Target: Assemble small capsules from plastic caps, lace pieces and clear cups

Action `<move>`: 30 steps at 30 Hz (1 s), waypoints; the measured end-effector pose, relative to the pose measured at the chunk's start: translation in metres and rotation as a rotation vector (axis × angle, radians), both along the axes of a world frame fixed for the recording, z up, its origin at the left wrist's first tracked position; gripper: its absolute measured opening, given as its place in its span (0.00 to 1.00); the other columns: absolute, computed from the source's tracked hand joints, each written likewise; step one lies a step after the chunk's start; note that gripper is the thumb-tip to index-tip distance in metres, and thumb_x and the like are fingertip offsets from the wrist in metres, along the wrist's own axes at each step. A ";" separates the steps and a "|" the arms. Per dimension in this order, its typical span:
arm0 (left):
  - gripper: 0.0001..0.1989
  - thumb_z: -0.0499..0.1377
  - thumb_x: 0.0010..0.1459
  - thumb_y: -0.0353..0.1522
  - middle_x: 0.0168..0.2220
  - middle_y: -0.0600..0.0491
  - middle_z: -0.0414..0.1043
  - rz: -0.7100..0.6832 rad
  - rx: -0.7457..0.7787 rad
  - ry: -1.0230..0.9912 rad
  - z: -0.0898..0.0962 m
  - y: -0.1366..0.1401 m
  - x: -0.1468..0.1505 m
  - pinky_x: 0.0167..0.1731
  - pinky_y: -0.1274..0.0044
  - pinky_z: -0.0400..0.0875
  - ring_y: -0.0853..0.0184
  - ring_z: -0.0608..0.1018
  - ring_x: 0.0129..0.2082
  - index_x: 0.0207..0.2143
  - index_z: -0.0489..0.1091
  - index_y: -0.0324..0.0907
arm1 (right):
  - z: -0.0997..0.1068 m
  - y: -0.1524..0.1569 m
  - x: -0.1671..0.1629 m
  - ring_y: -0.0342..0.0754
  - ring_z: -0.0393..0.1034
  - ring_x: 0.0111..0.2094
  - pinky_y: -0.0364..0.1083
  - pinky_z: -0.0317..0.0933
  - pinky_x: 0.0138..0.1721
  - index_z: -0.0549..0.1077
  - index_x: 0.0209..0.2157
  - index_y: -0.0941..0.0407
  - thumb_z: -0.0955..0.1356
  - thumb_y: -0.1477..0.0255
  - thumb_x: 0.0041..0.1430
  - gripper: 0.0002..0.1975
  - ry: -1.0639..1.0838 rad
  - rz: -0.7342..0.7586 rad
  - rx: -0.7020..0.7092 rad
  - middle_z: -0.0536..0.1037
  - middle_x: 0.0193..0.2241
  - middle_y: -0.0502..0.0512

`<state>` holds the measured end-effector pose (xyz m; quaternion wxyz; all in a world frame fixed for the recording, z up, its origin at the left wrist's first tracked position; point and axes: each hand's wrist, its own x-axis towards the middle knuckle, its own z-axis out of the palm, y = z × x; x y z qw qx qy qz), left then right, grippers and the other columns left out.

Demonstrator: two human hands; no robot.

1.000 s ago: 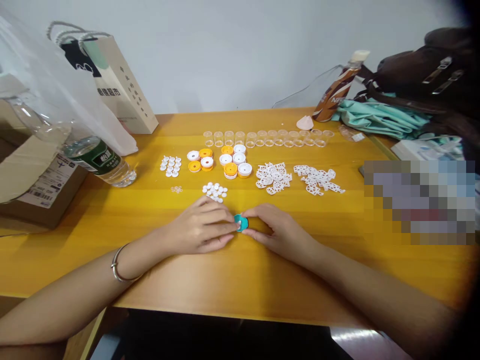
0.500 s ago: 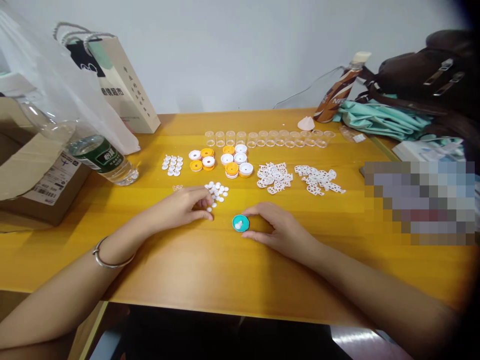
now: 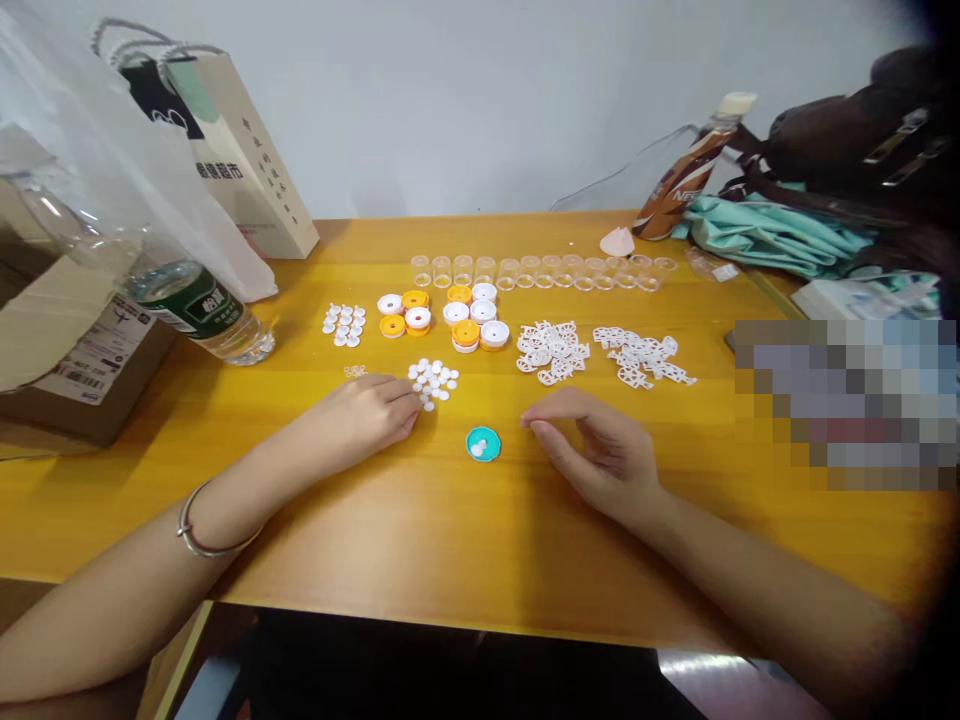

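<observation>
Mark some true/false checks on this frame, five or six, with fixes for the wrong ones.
1. The teal piece lies between the left hand and the right hand. True.
2. The right hand is gripping the teal piece. False: it is apart from it, off to its right.
3. At least one small white part sits in the teal piece. True.
4. The clear cups stand nearer the camera than the orange and white wheels. False: they stand farther off, behind the wheels.
5. The left hand is beside the small white discs. True.
6. The metal bracelet is worn on the right. False: it is on the left.
</observation>
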<state>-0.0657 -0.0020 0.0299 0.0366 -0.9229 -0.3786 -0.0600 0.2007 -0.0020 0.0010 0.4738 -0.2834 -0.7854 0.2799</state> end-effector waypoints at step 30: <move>0.16 0.61 0.51 0.38 0.37 0.49 0.69 0.098 -0.235 -0.687 -0.014 -0.028 0.055 0.38 0.73 0.68 0.66 0.71 0.37 0.40 0.65 0.40 | 0.001 -0.003 -0.013 0.43 0.72 0.32 0.44 0.68 0.35 0.73 0.35 0.52 0.66 0.77 0.56 0.07 -0.048 -0.008 -0.012 0.77 0.32 0.50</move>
